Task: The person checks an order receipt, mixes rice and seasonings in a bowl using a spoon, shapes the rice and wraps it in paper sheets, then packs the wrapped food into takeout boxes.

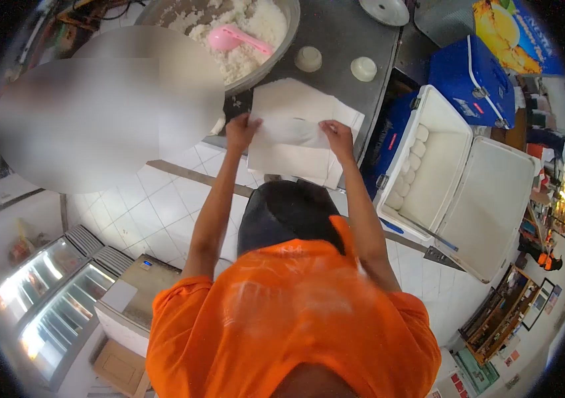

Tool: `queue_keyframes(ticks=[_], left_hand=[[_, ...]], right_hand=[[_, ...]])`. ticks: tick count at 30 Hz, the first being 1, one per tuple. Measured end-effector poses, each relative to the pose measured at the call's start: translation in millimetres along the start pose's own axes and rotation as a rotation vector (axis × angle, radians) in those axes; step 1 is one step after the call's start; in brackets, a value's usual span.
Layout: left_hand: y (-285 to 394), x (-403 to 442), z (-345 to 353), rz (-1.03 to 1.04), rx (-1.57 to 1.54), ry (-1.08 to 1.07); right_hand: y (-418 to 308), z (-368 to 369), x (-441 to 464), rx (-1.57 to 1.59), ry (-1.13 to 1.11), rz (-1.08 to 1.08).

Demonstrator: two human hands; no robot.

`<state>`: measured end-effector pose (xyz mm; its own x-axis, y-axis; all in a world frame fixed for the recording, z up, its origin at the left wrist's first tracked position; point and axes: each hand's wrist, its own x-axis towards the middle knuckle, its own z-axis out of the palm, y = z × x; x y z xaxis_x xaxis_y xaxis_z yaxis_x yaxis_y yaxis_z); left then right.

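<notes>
A stack of white wrapping paper lies at the counter's edge in front of me. My left hand pinches the left end of a folded white paper sheet on top of it. At the other end, my right hand has its fingers closed on the same sheet. Whatever the fold may contain is hidden. Just beyond the paper is a large metal basin of white rice, with a pink scoop resting in the rice. Two small pale bowls sit right of the basin.
On my right stands an open cooler box with several white wrapped bundles along one side; its lid hangs outward. Behind it is a closed blue cooler. A metal lid lies on the dark counter. A blurred area covers the left.
</notes>
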<state>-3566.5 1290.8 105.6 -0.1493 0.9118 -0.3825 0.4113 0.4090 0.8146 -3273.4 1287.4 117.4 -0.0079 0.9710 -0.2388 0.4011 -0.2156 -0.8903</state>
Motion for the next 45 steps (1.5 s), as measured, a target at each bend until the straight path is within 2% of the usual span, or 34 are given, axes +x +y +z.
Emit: queue_keyframes(ticks=[1,3,5,6,7,8,9,11,13,14,16,17,18,20,21,23,24,26,27,28,29,30,31,32,34,36,37,38,39,40,45], left_hand=[[-6,-3,10,0.000,0.000,0.003],[-1,-4,34,0.439,0.341,0.429],[56,-42,44,0.763,0.594,0.668],[44,-54,65,0.592,0.428,0.231],[59,-77,73,0.797,0.571,0.128],[58,-87,83,0.740,0.572,0.071],[49,-91,89,0.705,0.606,0.093],[48,-91,95,0.673,0.635,0.118],[53,-98,99,0.644,0.616,0.147],[56,-97,100,0.639,0.618,0.156],[57,-96,99,0.631,0.664,0.132],[57,-95,98,0.627,0.672,0.140],[57,-94,99,0.634,0.699,0.137],[60,-96,101,0.646,0.731,0.131],[63,-98,101,0.628,0.731,0.137],[65,-92,98,0.615,0.746,0.152],[63,-89,97,0.593,0.679,0.154],[54,-76,98,0.574,0.616,0.162],[44,-65,98,0.582,0.611,0.117],[43,-57,94,0.589,0.603,0.072],[43,-46,90,0.589,0.605,0.072],[48,-35,82,0.489,0.618,-0.033],[54,-32,77,0.386,0.626,-0.136],[69,-38,73,0.385,0.626,-0.136],[106,-50,67,0.591,0.704,0.435],[97,-45,66,0.639,0.801,0.428],[92,-42,66,0.695,0.907,0.420],[86,-40,67,0.699,0.906,0.422],[82,-39,67,0.659,0.919,0.335],[78,-39,66,0.618,0.933,0.244],[40,-26,26,0.669,0.776,0.361]], right_hand=[[13,4,12,0.043,-0.019,0.051],[33,14,27,0.066,-0.024,0.082],[37,10,31,0.049,0.005,0.016],[38,8,27,0.029,0.025,-0.036],[22,0,15,0.029,0.079,-0.029],[11,-8,2,0.027,0.072,-0.027],[3,-19,-4,-0.048,0.003,0.325],[-1,-28,-6,-0.128,-0.059,0.672],[12,-25,-12,0.139,-0.496,0.861],[20,-22,-6,0.134,-0.503,0.855],[24,-13,6,0.065,-0.478,0.311],[27,-8,10,0.497,-0.372,0.313],[23,0,19,0.504,-0.377,0.308],[18,7,53,0.308,-0.162,0.183],[19,6,69,0.316,-0.161,0.181],[19,5,105,-0.386,-0.049,-0.185],[12,8,117,-0.374,-0.049,-0.191],[-9,9,137,-0.408,-0.456,-0.107],[-11,19,137,-0.543,-0.446,-0.243],[-18,25,132,-0.540,-0.447,-0.242],[-24,29,126,-0.605,-0.408,-0.385],[-33,27,118,-0.668,-0.367,-0.527],[-52,17,106,-0.673,-0.412,-0.380],[-55,15,93,-0.673,-0.413,-0.380],[-56,13,67,-0.637,-0.384,-0.453],[-45,17,21,-0.853,-0.331,-0.799],[-36,21,6,-0.857,-0.332,-0.799],[-27,26,-5,-0.831,-0.228,-0.863],[-28,28,-11,-0.802,-0.121,-0.928],[-28,30,-15,-0.801,-0.117,-0.927],[-18,39,-22,-0.803,-0.117,-0.752]])
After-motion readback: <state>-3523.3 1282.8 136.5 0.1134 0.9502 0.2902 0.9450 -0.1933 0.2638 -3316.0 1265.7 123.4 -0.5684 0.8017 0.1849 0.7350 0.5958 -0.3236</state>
